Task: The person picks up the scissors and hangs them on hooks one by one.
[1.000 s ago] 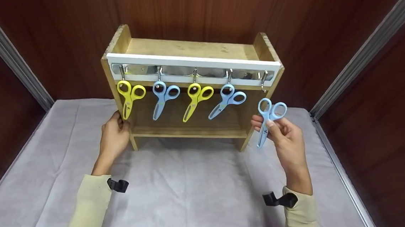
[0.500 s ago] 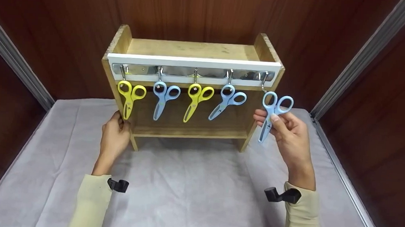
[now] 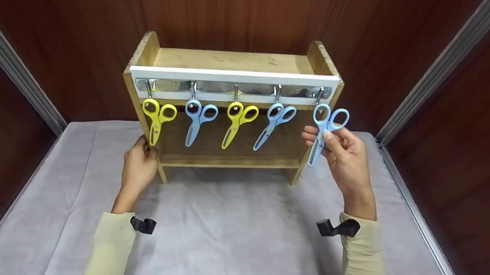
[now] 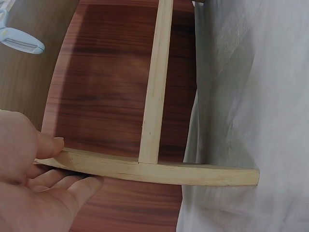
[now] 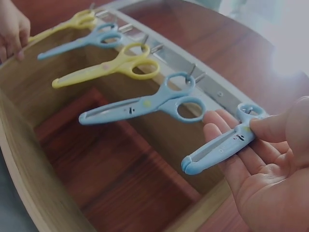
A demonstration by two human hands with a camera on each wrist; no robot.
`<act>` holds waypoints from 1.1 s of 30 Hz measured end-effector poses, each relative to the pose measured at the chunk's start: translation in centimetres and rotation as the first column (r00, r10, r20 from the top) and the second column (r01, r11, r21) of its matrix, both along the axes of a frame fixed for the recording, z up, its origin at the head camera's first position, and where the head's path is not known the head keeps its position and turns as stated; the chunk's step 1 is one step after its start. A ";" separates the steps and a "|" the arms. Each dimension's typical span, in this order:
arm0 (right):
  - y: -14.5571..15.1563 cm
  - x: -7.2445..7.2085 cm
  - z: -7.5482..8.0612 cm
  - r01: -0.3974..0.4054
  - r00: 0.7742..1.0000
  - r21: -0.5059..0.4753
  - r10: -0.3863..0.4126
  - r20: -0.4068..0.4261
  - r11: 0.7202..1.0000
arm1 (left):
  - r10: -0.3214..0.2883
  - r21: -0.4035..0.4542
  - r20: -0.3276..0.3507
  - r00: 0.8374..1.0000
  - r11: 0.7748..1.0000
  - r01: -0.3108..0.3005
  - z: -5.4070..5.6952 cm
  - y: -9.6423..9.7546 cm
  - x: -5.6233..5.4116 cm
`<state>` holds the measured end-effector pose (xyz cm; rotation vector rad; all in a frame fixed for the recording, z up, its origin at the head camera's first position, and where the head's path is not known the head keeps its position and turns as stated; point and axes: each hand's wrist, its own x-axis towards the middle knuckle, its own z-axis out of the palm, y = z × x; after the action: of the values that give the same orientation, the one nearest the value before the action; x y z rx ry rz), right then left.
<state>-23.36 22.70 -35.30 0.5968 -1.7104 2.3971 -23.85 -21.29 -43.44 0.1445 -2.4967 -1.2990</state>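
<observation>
My right hand (image 3: 348, 168) pinches a pair of blue scissors (image 5: 219, 147) between thumb and fingers, blades down. One finger loop is at the rightmost metal hook (image 3: 320, 95), and the hook's tip shows within that loop in the right wrist view. Blue scissors (image 3: 270, 128) hang on the hook beside it. Further left hang yellow scissors (image 3: 230, 132), blue scissors (image 3: 193, 129) and yellow scissors (image 3: 155, 127), one per hook. At the left side of the wooden shelf (image 4: 111, 166), my left hand (image 3: 138, 169) grips the side panel, thumb on one face and fingers on the other.
A white rail (image 3: 232, 75) with a metal strip carries the hooks across the shelf's front. The shelf stands on a grey cloth (image 3: 225, 231). Dark wood-grain walls (image 3: 236, 12) with metal corner strips (image 3: 433, 60) enclose the space.
My right hand has raised the blue scissors, first up and right, then left to the rightmost hook. The neighbouring hung blue scissors have swung slightly. My left hand stays put.
</observation>
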 end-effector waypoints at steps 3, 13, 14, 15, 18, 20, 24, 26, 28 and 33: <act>0.0 -0.4 -0.3 -0.012 1.000 -0.023 0.012 0.016 1.000 | 0.000 0.001 -0.004 1.000 1.000 0.000 0.0 -0.1 0.0; -0.2 -1.3 -1.2 -0.044 0.998 -0.049 0.046 0.049 0.998 | -0.002 -0.028 -0.010 1.000 1.000 0.002 -0.1 -0.1 0.0; -0.2 -1.3 -1.3 -0.033 0.998 -0.047 0.036 0.055 0.998 | -0.002 -0.024 -0.010 1.000 1.000 0.002 -0.1 -0.1 0.0; -0.3 -1.4 -1.3 -0.021 0.998 -0.046 0.024 0.063 0.999 | -0.003 -0.021 -0.008 1.000 1.000 0.003 -0.1 -0.1 -0.1; -0.4 -1.4 -1.5 0.021 0.996 -0.036 -0.017 0.086 0.999 | 0.002 -0.012 -0.007 1.000 1.000 -0.002 -0.2 -0.1 -0.1; -0.4 -1.5 -1.5 0.043 0.995 -0.025 -0.040 0.096 0.999 | 0.005 -0.010 -0.002 1.000 1.000 -0.005 -0.2 -0.1 -0.1; -0.4 -1.6 -1.7 0.076 0.990 0.005 -0.076 0.119 0.997 | 0.008 -0.011 -0.004 1.000 1.000 -0.008 -0.3 -0.1 -0.1; -0.3 -1.5 -1.8 0.090 0.987 0.014 -0.091 0.132 0.996 | 0.008 -0.013 -0.007 1.000 1.000 -0.008 -0.4 -0.1 -0.1; -0.2 -1.5 -2.0 0.107 0.983 0.015 -0.108 0.148 0.994 | 0.009 -0.014 -0.012 1.000 1.000 -0.009 -0.4 -0.2 -0.1; 0.2 -1.4 -2.5 0.122 0.978 -0.003 -0.120 0.169 0.993 | 0.001 -0.001 -0.007 1.000 1.000 -0.001 -0.4 -0.2 -0.1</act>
<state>-24.73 22.89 -37.82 0.2857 -1.7379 2.4312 -23.92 -21.50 -43.82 0.1406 -2.4907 -1.2956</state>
